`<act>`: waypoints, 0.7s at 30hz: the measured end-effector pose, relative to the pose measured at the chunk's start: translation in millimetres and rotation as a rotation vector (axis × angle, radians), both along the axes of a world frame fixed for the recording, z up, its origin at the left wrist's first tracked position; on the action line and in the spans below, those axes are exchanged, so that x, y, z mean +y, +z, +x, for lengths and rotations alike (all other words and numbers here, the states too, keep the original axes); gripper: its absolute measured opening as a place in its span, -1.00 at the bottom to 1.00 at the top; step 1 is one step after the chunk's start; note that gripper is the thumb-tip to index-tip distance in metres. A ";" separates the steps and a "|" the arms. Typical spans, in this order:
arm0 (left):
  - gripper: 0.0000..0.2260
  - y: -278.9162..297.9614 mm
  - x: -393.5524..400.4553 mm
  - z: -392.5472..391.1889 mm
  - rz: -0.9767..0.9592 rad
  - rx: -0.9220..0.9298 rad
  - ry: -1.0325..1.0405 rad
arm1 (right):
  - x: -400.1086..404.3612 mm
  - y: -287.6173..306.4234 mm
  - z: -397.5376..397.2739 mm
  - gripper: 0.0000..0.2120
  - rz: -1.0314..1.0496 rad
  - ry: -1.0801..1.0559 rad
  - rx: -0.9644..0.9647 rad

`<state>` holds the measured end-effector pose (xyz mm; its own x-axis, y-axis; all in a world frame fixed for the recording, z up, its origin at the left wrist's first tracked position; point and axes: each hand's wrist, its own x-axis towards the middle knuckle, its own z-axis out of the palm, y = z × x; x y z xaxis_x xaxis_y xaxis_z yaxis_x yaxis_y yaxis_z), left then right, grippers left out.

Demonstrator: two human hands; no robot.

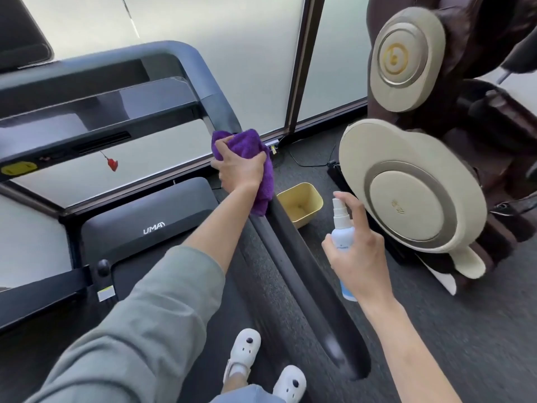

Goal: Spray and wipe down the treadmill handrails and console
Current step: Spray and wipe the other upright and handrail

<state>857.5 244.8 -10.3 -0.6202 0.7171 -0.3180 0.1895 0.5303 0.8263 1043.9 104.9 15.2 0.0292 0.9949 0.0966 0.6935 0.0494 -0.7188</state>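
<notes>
Cloth [244, 146] bunched in your left hand [239, 170] — fingers curled round it, pressed onto the right handrail [290, 242] to wipe. Your right hand [359, 257] wraps the spray bottle [341, 234] just beside the rail — nozzle ready for the next stretch.

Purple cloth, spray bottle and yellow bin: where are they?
purple cloth [236, 144], head view, on the bunched top above the left hand.
spray bottle [343, 238], head view, on its pale blue body.
yellow bin [300, 191], head view, on its near rim.
</notes>
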 end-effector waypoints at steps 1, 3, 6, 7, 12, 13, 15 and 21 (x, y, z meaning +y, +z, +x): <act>-0.39 0.1 -2.1 2.7 0.004 0.002 -0.005 | -1.3 -0.1 0.2 -0.34 0.000 -0.005 0.002; -0.36 0.0 -14.6 10.0 0.018 -0.010 -0.021 | -5.5 0.1 0.6 -0.34 0.003 -0.011 0.013; -0.31 -1.9 -47.1 26.2 0.028 -0.085 -0.022 | -12.6 2.5 3.9 -0.34 0.016 -0.011 0.016; -0.31 -2.7 -60.4 34.3 0.034 -0.108 -0.016 | -15.1 3.5 5.7 -0.34 0.021 -0.009 0.017; -0.31 -9.1 -127.0 80.3 0.068 -0.152 0.006 | -31.2 5.9 18.3 -0.33 0.053 0.001 0.023; -0.31 -9.8 -134.9 86.6 0.059 -0.144 0.008 | -34.0 5.4 20.5 -0.33 0.051 0.008 0.024; -0.32 -8.2 -138.8 92.3 0.042 -0.124 0.016 | -38.1 4.0 24.1 -0.33 0.040 0.030 0.033; -0.37 -5.8 -108.1 77.3 -0.003 0.021 -0.051 | -43.2 -6.7 30.8 -0.35 -0.031 0.082 0.060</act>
